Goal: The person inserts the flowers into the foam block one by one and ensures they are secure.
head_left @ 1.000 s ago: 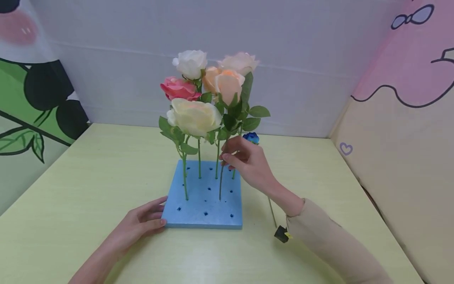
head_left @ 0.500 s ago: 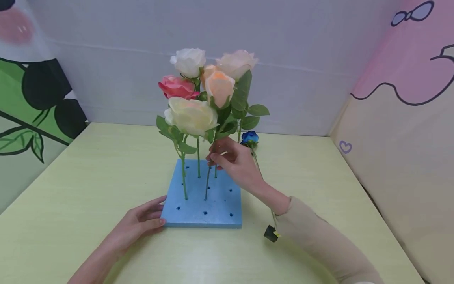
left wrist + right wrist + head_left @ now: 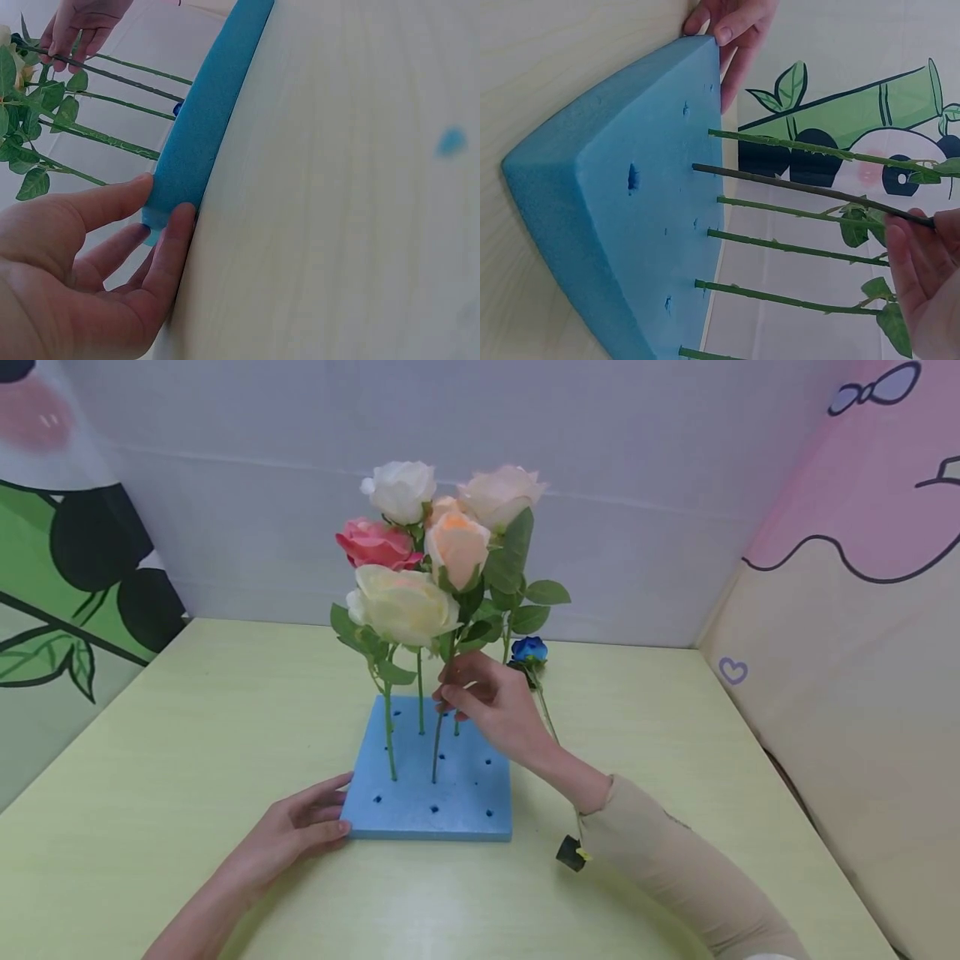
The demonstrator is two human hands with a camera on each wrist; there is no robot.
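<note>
My right hand (image 3: 491, 702) pinches the dark stem of a peach rose (image 3: 457, 550), held nearly upright. In the right wrist view that stem (image 3: 780, 184) meets the top face of a blue foam board (image 3: 600, 217) at its lower end. The left hand (image 3: 300, 831) grips the near left corner of the board (image 3: 405, 818), thumb and fingers on either side of its edge in the left wrist view. Upright in the board stand a cream rose (image 3: 405, 606), a pink rose (image 3: 378, 545), a white rose (image 3: 401, 492) and a pale pink rose (image 3: 502, 497), among others.
A blue rose (image 3: 529, 650) lies on the table right of the board, its stem partly behind my right forearm. A small black block (image 3: 571, 853) lies by the stem's near end. Several holes show in the board. A pale wall (image 3: 637, 527) rises behind the table.
My right hand has moved left with the peach rose, its stem's lower end shifting from the board's right part to the middle. The left hand keeps its place at the corner.
</note>
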